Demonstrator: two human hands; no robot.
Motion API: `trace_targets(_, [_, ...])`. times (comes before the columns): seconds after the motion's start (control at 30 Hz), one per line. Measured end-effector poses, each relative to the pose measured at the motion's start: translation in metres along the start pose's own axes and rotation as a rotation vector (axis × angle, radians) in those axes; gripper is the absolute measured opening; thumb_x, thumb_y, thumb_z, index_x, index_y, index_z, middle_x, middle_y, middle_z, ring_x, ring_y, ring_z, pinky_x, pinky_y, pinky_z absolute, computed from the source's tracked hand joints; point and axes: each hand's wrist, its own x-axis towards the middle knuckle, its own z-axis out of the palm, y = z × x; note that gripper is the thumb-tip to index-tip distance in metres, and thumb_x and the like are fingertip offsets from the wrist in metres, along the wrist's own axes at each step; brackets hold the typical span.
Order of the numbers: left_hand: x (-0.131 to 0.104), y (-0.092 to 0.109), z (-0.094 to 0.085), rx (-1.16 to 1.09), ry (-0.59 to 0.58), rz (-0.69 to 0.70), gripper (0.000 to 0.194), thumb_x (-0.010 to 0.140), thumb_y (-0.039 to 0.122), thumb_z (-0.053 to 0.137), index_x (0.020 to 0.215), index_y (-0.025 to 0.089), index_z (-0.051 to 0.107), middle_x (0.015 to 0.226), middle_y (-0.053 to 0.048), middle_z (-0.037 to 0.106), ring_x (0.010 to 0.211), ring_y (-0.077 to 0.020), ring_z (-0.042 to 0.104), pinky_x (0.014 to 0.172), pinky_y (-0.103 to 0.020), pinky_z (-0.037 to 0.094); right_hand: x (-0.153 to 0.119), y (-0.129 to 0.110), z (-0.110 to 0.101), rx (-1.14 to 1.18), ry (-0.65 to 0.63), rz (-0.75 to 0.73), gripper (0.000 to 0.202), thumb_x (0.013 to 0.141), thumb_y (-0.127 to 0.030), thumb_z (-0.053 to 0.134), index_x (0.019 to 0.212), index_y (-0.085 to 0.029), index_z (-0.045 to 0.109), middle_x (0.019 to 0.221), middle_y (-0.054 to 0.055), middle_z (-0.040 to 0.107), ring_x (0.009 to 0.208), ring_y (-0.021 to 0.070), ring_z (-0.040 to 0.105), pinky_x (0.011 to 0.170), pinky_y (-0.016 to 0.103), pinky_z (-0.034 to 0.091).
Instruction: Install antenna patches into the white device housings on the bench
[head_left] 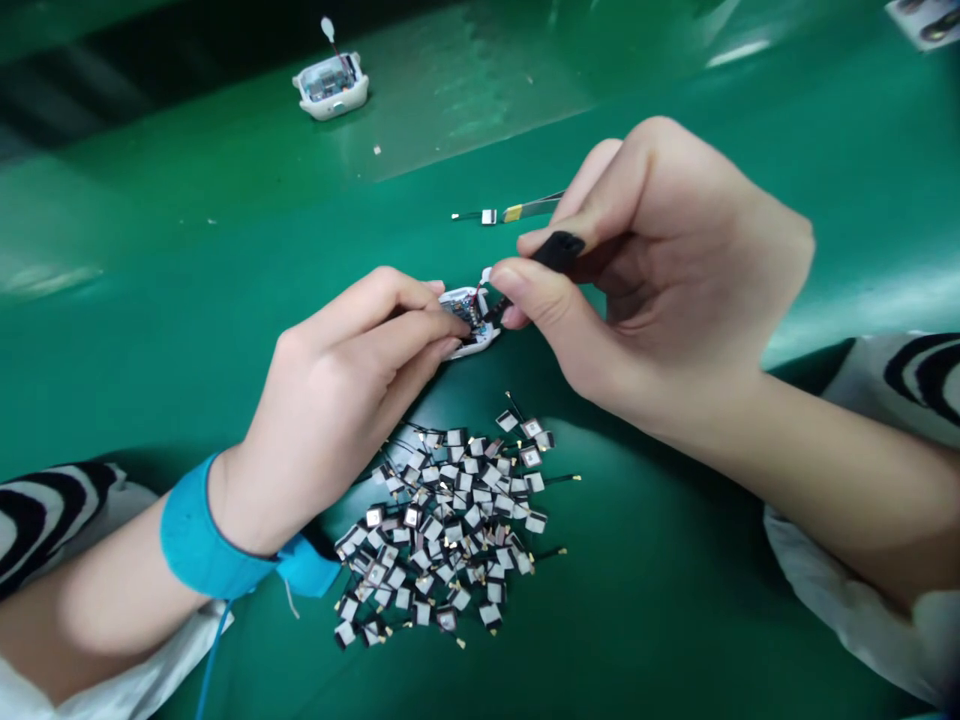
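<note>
My left hand [352, 370] grips a small white watch case [472, 348] with its circuit board showing, the fingers resting on its left side and over the board. Pinched between the thumb and fingers of my right hand [660, 260] is a black stick-like tool [556, 252]. Its dark tip meets the right edge of the case; I cannot make out the tip's shape. A white round part [486, 274] on a red wire rises from the case beside my right thumb. Behind my right hand lie tweezers [532, 208], partly hidden, near a small wired module [489, 216].
A heap of small square modules with short black leads [450, 520] lies on the green mat [645, 620] below my hands. Another open white watch case [334, 90] sits at the back. A blue wrist strap [214, 530] with a cord circles my left wrist.
</note>
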Motion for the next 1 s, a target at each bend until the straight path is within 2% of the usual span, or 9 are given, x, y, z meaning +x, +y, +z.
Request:
trace_targets(0.33, [0.0008, 0.0009, 0.0006, 0.027, 0.001, -0.022, 0.012, 0.082, 0.022, 0.049, 0.086, 0.02, 0.06, 0.089, 0.001, 0.059, 0.079, -0.0091, 0.056, 0.075, -0.017, 0.044, 0.0009, -0.0004, -0.0008, -0.046, -0.029, -0.015, 0.026, 0.075, -0.018, 0.054, 0.064, -0.019, 0.031, 0.061, -0.002, 0.038, 0.064, 0.0091, 0.047, 0.052, 0.023, 0.038])
trace_targets(0.77, [0.0011, 0.0017, 0.0013, 0.046, -0.001, -0.04, 0.013, 0.084, 0.022, 0.045, 0.085, 0.022, 0.059, 0.088, 0.002, 0.059, 0.077, -0.0093, 0.055, 0.07, -0.019, 0.046, 0.0003, -0.0031, -0.0025, -0.089, -0.05, 0.015, 0.024, 0.075, -0.019, 0.054, 0.065, -0.019, 0.032, 0.063, -0.002, 0.041, 0.064, 0.0093, 0.049, 0.053, 0.022, 0.04])
trace_targets(0.87, [0.0012, 0.0017, 0.0009, 0.062, 0.0, -0.024, 0.013, 0.084, 0.022, 0.045, 0.086, 0.022, 0.058, 0.088, 0.002, 0.058, 0.078, -0.0085, 0.055, 0.07, -0.018, 0.045, 0.0005, -0.0032, -0.0028, -0.101, -0.05, 0.007, 0.018, 0.077, -0.021, 0.052, 0.071, -0.02, 0.034, 0.063, -0.002, 0.041, 0.063, 0.0095, 0.048, 0.054, 0.022, 0.04])
trace_targets(1.0, [0.0013, 0.0012, 0.0007, 0.103, 0.004, -0.006, 0.011, 0.082, 0.021, 0.049, 0.086, 0.02, 0.059, 0.088, 0.001, 0.058, 0.082, -0.0082, 0.054, 0.072, -0.017, 0.044, 0.0018, -0.0043, -0.0042, -0.127, -0.109, 0.015, 0.013, 0.08, -0.021, 0.047, 0.08, -0.021, 0.035, 0.065, -0.002, 0.041, 0.065, 0.0099, 0.048, 0.056, 0.023, 0.04])
